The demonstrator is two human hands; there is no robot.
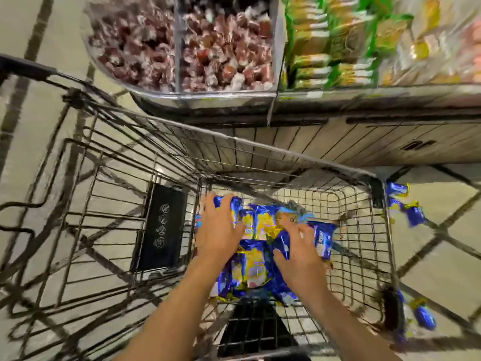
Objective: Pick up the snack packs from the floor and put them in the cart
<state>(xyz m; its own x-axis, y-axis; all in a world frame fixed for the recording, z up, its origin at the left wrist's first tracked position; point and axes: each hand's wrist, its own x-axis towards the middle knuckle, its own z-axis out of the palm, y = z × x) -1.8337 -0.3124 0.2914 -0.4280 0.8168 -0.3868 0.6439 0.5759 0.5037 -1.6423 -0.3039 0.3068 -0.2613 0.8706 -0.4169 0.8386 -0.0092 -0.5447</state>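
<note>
right now both your hands are down inside the cart (pixel 291 157), on the heap of blue and yellow snack packs (pixel 256 259) lying on its wire floor. your left hand (pixel 220 230) lies palm down on the left side of the heap, fingers spread and reaching over the far packs, their tips bent a little round one pack's edge; the blur stops me telling whether it really grips anything. your right hand (pixel 299 252) is flat on the right side of the heap, fingers fairly straight and splayed, pressing on the packs and not closed round any of them.

more packs lie outside the cart: a few loose packs (pixel 406 204) on the tiled floor (pixel 442 256) just beyond the cart's right far corner, and another pack (pixel 424 317) on the floor beside its right wall, nearer you. a black plastic flap (pixel 161 227) with white symbols sits in the cart's left section. beyond the cart, shelf bins hold reddish wrapped sweets (pixel 182 48), with green packets (pixel 330 43) to their right.
</note>
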